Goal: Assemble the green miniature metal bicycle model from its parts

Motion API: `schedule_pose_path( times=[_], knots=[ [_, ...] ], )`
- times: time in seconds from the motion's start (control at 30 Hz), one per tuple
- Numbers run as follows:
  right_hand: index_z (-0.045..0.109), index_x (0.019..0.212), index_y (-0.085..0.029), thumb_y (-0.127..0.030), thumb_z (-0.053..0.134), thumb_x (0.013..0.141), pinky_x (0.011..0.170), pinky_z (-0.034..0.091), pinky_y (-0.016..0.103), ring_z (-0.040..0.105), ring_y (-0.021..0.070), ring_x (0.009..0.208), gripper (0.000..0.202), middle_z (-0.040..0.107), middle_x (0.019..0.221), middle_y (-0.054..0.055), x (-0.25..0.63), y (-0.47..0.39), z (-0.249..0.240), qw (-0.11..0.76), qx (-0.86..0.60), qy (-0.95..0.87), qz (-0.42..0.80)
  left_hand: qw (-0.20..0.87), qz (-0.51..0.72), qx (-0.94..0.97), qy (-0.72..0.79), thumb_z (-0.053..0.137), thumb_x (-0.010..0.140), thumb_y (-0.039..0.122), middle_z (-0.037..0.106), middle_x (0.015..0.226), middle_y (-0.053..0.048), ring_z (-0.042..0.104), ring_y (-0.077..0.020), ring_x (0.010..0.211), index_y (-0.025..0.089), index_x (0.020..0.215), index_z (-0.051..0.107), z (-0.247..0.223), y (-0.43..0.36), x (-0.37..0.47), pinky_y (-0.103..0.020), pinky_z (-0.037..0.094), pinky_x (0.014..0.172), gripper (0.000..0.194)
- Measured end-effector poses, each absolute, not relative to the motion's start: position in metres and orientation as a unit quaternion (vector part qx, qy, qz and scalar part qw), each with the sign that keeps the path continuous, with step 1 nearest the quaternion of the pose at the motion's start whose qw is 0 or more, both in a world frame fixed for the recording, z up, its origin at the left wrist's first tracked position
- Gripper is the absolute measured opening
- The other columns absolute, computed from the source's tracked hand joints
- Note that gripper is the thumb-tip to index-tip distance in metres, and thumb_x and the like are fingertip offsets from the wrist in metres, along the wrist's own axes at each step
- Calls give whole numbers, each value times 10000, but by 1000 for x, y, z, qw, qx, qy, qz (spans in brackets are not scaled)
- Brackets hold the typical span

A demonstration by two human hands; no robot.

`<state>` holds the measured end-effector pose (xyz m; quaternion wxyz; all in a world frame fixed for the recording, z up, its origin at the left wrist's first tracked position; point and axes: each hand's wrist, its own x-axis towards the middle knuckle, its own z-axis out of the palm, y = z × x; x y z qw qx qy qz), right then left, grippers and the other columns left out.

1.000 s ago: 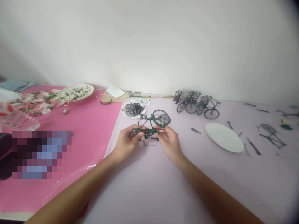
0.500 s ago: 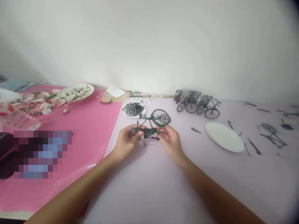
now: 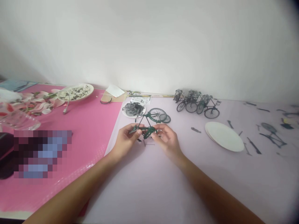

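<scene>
Two bare hands at work on a green model bicycle [image 3: 149,132], out in front near the middle of the worktop [image 3: 149,186]. Left hand [image 3: 128,137] pinching its left end between thumb and fingers; right hand [image 3: 166,138] at its lower right part, thumb and forefinger drawn close around the green piece, other fingers curled loosely behind. Frame tilted, with a spoked wheel [image 3: 158,115] up and away from the person; just behind it, a second wheel [image 3: 168,119], hard to tell whether joined. Just below, on the worktop, some thin rods [image 3: 149,144].

Behind the bicycle, a white plate [image 3: 125,114] piled with dark wheels and parts, beside a printed sheet [image 3: 145,100]. Farther right, near the wall [image 3: 149,46], a cluster of upright model bicycles [image 3: 198,104]. Nearer, a pale oval plate [image 3: 224,137], then scattered dark parts [image 3: 254,145] and an unfinished frame [image 3: 273,138]. Off left, on a pink cover [image 3: 93,130], a dish [image 3: 92,90] of small whitish pieces.
</scene>
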<state>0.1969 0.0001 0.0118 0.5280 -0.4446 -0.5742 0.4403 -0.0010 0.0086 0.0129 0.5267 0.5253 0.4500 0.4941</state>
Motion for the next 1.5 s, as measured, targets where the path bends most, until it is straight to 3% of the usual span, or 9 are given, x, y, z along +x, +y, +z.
schedule_pose_path(
  times=[0.23,0.47,0.6,0.73,0.83,1.0,1.13,1.5],
  knots=[
    [750,1014,-222,-368,812,848,843,606,358,710,204,914,230,757,1057,74,197,3,4,571,-454,-538,422,545,472,545,428,791,869,426,796,1074,-103,743,-234,971,154,1112,765,12,10,-1,-333,570,888,366],
    [769,1039,-223,-352,818,845,848,620,365,738,212,897,238,779,984,65,197,2,6,585,-453,-515,434,559,407,600,402,715,926,472,796,1086,-123,746,-271,1001,155,1183,763,20,8,-3,-372,581,881,411],
    [772,1011,-213,-353,837,824,845,629,364,752,214,897,243,791,975,62,196,3,7,594,-460,-493,439,584,396,582,404,712,929,488,796,1051,-123,743,-279,1023,150,1379,648,17,7,0,-400,575,916,567],
    [770,1012,-204,-368,845,815,840,636,367,760,214,879,267,800,964,60,194,2,10,592,-467,-477,451,597,417,553,406,665,964,497,763,1183,-147,722,-266,1080,147,1503,499,13,1,9,-401,558,958,664],
    [772,1016,-203,-364,846,815,831,632,357,759,209,867,268,803,958,60,194,1,13,596,-472,-474,444,596,441,550,384,606,997,503,737,1227,-156,716,-239,1052,142,1447,538,15,-3,14,-364,567,919,581],
    [762,991,-210,-364,842,819,859,623,365,753,210,898,244,795,964,52,195,2,12,594,-466,-479,449,586,453,543,395,688,957,448,776,1066,-135,733,-224,943,113,1179,704,18,-1,12,-330,571,870,402],
    [734,981,-225,-376,843,820,844,611,342,734,191,892,246,772,955,35,196,3,5,582,-462,-496,450,581,465,532,403,735,917,447,783,958,-117,729,-214,861,103,1141,737,15,5,8,-318,571,811,410],
    [740,960,-221,-375,826,827,860,587,363,729,216,909,221,775,962,52,197,6,0,560,-463,-528,439,540,515,526,408,757,899,413,796,1038,-136,741,-230,918,104,1110,761,20,4,7,-327,582,839,374]
  ],
)
